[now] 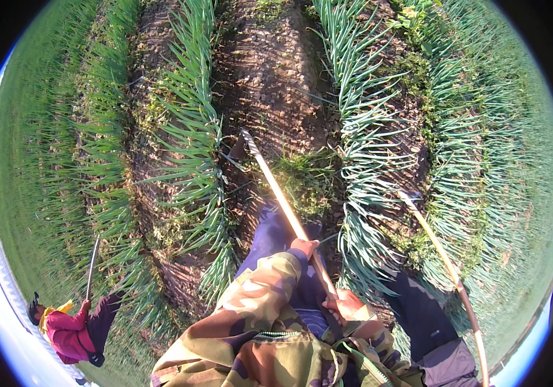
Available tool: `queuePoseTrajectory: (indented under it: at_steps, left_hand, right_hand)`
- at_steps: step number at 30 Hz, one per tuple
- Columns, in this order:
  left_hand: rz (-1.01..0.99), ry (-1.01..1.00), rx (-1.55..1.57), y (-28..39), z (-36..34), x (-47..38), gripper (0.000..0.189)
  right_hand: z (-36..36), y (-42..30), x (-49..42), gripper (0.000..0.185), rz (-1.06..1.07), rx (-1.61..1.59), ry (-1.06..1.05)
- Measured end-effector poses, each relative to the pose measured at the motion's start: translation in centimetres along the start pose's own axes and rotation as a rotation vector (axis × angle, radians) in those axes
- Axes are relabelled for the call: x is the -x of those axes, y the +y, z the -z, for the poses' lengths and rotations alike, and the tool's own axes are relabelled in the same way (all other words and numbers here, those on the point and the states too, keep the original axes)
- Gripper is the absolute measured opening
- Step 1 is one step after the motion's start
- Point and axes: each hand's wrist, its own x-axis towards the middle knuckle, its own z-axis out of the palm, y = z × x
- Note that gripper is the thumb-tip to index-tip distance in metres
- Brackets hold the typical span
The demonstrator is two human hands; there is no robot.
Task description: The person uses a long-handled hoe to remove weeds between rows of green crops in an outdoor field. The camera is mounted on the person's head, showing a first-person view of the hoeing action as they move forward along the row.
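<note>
A hoe with a pale wooden handle (276, 188) slants from my body up and to the left across the bare furrow. My left hand (305, 247) grips the handle partway along, at the end of a camouflage sleeve. Closer to my body, my right hand (345, 306) is closed around the lower part of the same handle. The hoe's metal blade (239, 148) is at the soil beside the left row of green onion plants (194, 121). Low green weeds (305, 181) grow in the furrow to the right of the blade, partly in shade.
Another onion row (354, 121) lines the furrow's right side. Right of it, a co-worker's dark trouser leg (419, 309) and long tool handle (443, 256) are close by. At far left, a person in a pink jacket (66, 331) holds a tool (93, 266). My leg (264, 237) stands in the furrow.
</note>
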Motion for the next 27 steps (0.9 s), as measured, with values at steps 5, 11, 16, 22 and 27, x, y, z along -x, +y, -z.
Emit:
queuePoseTrajectory:
  at_steps: [5, 11, 16, 22, 27]
  left_hand:
    - [0.125, -0.086, 0.325, 1.1, -1.4, 1.3, 0.022]
    - [0.095, -0.324, 0.332, 2.4, -4.0, 2.6, 0.018]
    - [0.070, -0.374, 0.405, 3.3, -5.8, 3.4, 0.016]
    - [0.000, -0.340, 0.316, 3.2, -4.2, 4.1, 0.020]
    - [0.072, -0.184, 0.372, 2.3, -1.4, 3.9, 0.021]
  right_hand:
    - [0.3, 2.8, 3.0, 0.012, 0.057, -0.100, 0.022]
    - [1.1, 4.1, 6.9, 0.024, 0.100, 0.285, 0.194]
    - [1.2, 3.9, 7.5, 0.026, 0.176, 0.699, 0.216]
    - [0.3, 3.0, 8.0, 0.025, 0.122, 0.454, 0.235]
    - [0.1, 1.9, 6.5, 0.022, 0.361, 0.488, 0.111]
